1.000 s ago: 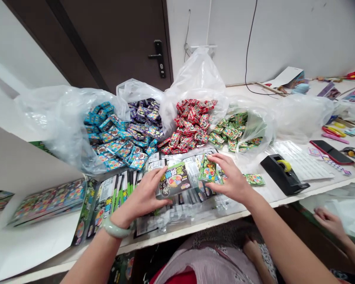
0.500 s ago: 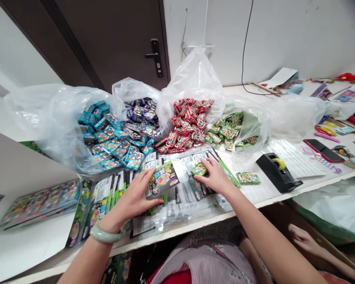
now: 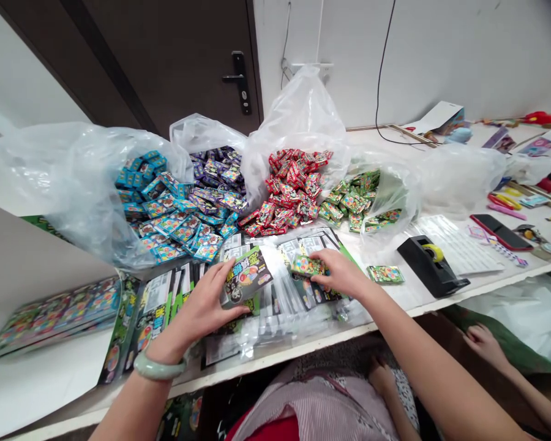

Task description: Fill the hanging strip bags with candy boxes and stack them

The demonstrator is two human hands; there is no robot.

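Observation:
My left hand [image 3: 199,315], with a pale jade bangle [image 3: 160,367] on the wrist, grips a black-and-green printed card [image 3: 242,275] by its lower edge. My right hand [image 3: 341,274] pinches a small green candy packet [image 3: 308,266] between fingers and thumb. Beneath both hands lies a spread of clear plastic sleeves and printed cards [image 3: 275,306]. Just behind them sit heaps of blue [image 3: 158,208], purple [image 3: 215,177], red [image 3: 287,193] and green [image 3: 356,196] candy packets in open plastic bags. A loose green packet [image 3: 384,274] lies right of my right hand.
A black tape dispenser [image 3: 429,266], a phone [image 3: 500,233] and papers stand on the white table [image 3: 422,300] to the right. Stacked printed cards [image 3: 59,315] lie at left. A co-worker's hand [image 3: 484,344] is below the table's right edge. A door [image 3: 165,61] stands behind.
The small green packet has tipped flatter in my right hand and shifted left. The black-and-green card now tilts more steeply. The co-worker's hand has moved slightly.

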